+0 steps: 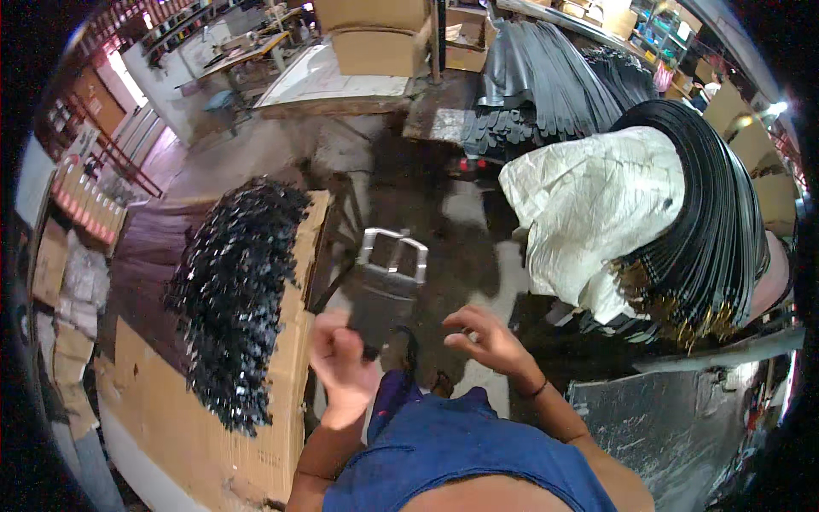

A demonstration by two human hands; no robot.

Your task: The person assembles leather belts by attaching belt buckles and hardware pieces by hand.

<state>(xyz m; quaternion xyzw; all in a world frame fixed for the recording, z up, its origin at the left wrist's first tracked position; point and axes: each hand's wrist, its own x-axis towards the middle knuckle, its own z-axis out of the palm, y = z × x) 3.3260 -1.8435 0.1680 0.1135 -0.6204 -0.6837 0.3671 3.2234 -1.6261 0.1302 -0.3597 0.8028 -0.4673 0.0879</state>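
Note:
My left hand (341, 357) is raised in front of my blue top, its fingers curled and smeared by motion. A small dark piece (369, 352) shows beside it; whether the hand holds it is unclear. To the right, my right hand (490, 341) has bent fingers held apart from the thumb, with nothing visible between them. Beyond both hands appears a silver rectangular frame with a middle bar, shaped like a belt buckle (393, 258). I cannot tell whether it hangs in the air or lies lower down. Neither hand visibly touches it.
At left, a heap of shiny black-ended straps (235, 299) lies on a cardboard-covered table (286, 427). Black belts (725, 222) hang in a bundle at right, partly under a white sack (606, 196). Grey straps (546, 77) and cardboard boxes (380, 47) stand farther back.

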